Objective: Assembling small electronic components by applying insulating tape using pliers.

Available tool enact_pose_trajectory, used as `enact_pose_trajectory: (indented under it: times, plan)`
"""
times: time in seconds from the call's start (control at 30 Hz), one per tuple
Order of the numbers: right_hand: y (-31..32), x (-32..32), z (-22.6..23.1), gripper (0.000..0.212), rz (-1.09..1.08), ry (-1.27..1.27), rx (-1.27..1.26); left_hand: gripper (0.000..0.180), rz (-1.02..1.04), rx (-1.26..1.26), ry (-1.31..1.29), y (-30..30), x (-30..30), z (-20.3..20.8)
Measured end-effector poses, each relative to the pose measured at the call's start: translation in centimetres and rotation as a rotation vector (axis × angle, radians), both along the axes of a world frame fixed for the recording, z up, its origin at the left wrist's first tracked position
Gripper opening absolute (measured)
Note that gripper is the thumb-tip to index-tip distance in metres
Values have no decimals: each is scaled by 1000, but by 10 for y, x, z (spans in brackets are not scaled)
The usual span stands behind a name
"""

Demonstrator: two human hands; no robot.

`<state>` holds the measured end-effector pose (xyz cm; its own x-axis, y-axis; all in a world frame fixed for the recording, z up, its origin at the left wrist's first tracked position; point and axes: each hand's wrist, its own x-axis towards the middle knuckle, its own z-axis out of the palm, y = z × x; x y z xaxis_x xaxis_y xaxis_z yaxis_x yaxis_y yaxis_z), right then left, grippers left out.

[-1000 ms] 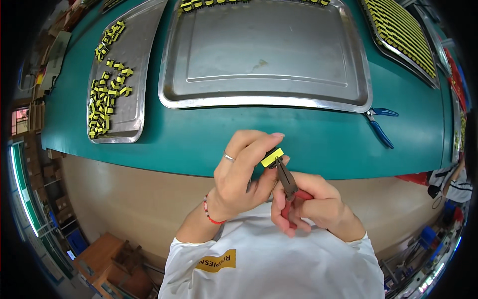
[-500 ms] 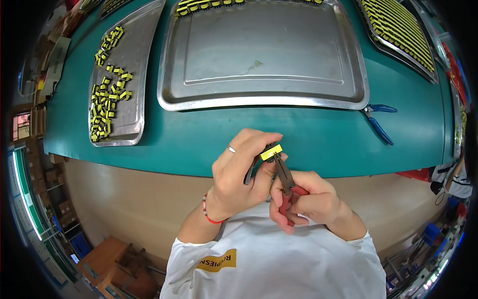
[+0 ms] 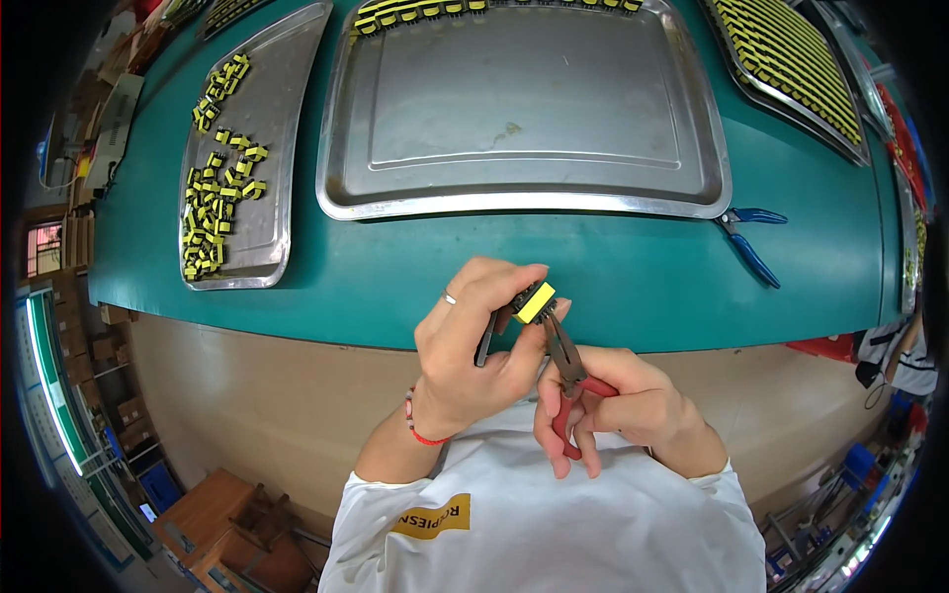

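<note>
My left hand (image 3: pixel 465 341) pinches a small yellow-and-black transformer (image 3: pixel 535 302) between thumb and fingers, just past the table's near edge. A dark, slim piece (image 3: pixel 485 341) sticks out below the fingers of that hand; its kind is hard to make out. My right hand (image 3: pixel 643 403) grips long-nose pliers (image 3: pixel 566 364) with red handles. Their dark jaws point up at the near side of the transformer, by its pins. Whether the jaw tips are clamped on a pin is too small to tell.
A large metal tray (image 3: pixel 524 203) has rows of transformers along its far edge. Loose ones lie in the left tray (image 3: pixel 265 232); dense rows fill the right tray (image 3: pixel 791 69). Blue-handled cutters (image 3: pixel 753 252) rest on the green table (image 3: pixel 425 267), beside the large tray's corner.
The transformer has tilted and shifted slightly left with my left hand. The pliers' handles stand wider apart, and the lower fingers of my right hand have stretched out.
</note>
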<state>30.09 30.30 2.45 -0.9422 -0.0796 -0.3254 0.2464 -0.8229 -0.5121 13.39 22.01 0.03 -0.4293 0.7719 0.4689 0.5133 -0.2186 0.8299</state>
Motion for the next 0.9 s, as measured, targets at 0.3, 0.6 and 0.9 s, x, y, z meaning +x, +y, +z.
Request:
enact_pose_trajectory:
  times: [0.3,0.6,0.9]
  plan:
    - [9,5,-13,38,49,44,-10,33,-87,28,-25,-1,1,1]
    - [6,7,-15,40,47,62,-21,31,-103,9,-71,0,1,0]
    - [3,3,-5,45,70,81,-127,29,-87,-44,-122,-1,3,0]
